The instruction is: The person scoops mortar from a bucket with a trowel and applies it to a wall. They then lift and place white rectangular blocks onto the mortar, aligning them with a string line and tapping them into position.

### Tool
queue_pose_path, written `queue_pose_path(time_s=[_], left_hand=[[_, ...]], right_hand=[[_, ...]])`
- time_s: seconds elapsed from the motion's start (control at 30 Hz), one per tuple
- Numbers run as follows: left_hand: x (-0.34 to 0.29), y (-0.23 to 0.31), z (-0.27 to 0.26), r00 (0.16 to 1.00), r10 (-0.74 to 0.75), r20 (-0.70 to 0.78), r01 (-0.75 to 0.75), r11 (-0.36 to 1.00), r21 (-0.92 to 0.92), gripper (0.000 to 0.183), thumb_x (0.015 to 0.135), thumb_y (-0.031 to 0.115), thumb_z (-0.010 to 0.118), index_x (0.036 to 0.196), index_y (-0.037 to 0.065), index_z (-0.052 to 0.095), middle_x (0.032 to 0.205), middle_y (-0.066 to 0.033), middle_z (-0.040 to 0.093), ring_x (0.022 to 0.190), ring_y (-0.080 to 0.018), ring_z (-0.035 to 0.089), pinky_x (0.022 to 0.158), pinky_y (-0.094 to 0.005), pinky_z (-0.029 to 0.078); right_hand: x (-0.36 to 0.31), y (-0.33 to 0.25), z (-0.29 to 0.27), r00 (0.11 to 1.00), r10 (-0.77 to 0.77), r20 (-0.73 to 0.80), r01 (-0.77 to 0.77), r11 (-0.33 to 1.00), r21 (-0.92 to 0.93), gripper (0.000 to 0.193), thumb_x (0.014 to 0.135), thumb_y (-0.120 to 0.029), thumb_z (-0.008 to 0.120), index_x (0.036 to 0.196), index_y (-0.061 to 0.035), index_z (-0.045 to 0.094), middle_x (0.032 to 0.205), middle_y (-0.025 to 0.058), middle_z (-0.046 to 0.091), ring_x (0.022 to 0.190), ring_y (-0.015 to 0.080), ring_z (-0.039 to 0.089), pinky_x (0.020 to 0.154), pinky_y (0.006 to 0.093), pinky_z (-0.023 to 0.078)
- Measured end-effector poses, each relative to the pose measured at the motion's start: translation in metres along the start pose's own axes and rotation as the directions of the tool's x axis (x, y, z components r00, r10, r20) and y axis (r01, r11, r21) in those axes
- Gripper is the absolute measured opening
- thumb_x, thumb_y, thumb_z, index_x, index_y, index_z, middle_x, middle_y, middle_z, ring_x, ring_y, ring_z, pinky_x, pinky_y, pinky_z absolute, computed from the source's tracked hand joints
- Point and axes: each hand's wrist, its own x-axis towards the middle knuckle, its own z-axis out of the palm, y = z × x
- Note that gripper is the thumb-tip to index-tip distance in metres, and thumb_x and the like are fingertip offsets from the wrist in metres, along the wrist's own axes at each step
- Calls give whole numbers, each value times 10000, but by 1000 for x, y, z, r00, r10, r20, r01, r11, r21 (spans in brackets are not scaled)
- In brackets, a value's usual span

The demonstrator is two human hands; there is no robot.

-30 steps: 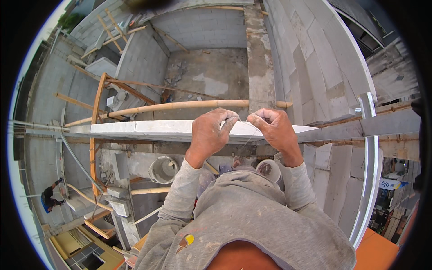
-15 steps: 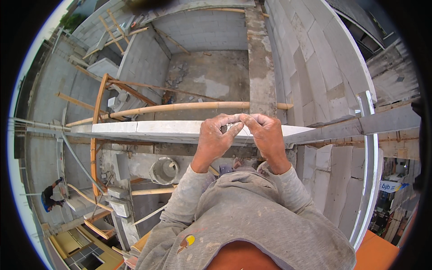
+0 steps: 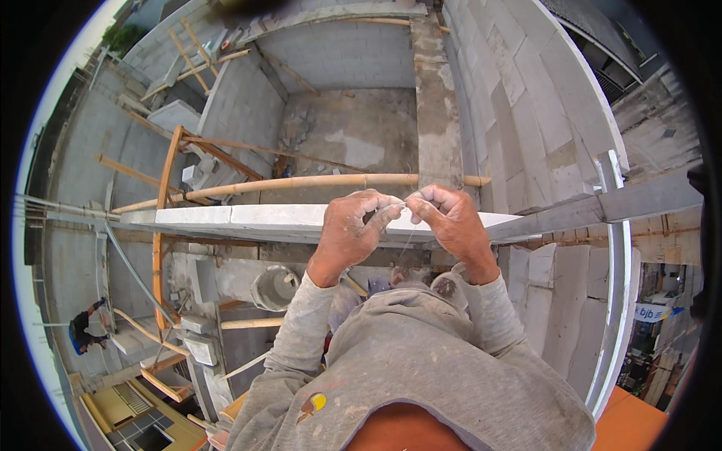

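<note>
A thin pale string (image 3: 408, 242) hangs down from between my fingertips, its lower end lost against the background. My left hand (image 3: 352, 229) is closed, thumb and forefinger pinching the string. Close beside it, my right hand (image 3: 453, 224) also pinches the string, with its other fingers curled in. The fingertips of both hands nearly meet. Both hands are above the white top edge of a block wall (image 3: 278, 216), which runs across in front of me. Whitish dust covers my fingers.
Beyond the wall a bamboo pole (image 3: 301, 183) runs crosswise, beside an orange timber frame (image 3: 167, 173). A round bucket (image 3: 274, 288) stands below on my left. Tall block walls (image 3: 519, 98) rise at right. A metal post (image 3: 618, 286) stands farther right. Another person (image 3: 83, 329) is far left.
My hands have drawn slightly apart, the left one moving left and the right one right. A short span of string now shows between the fingertips.
</note>
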Motion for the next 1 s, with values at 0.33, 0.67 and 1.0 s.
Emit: queue_pose_path(time_s=[0.33,0.67,1.0], left_hand=[[-1,8,14,944,-293,-150,264,947,-183,232,948,192,669,943,-29,737,806,-106,738,725,-119,652,679,-285,507],[-6,9,22,958,-260,-125,235,955,-183,239,938,201,673,982,-25,738,845,-147,745,737,-179,674,700,-317,516],[-18,5,13,952,-307,3,298,921,-253,236,924,213,705,972,-14,748,831,-109,746,753,-173,677,724,-308,523]], right_hand=[[-7,1,28,884,-225,-409,204,974,-94,134,933,-123,680,947,8,701,810,7,651,604,17,452,538,246,383],[-8,6,33,742,-607,-286,430,757,-492,131,769,34,743,874,-22,689,739,55,587,548,128,494,486,289,386],[-11,4,19,902,-356,-243,292,920,-261,61,820,-14,663,806,-13,603,725,33,591,589,87,515,527,266,426]])
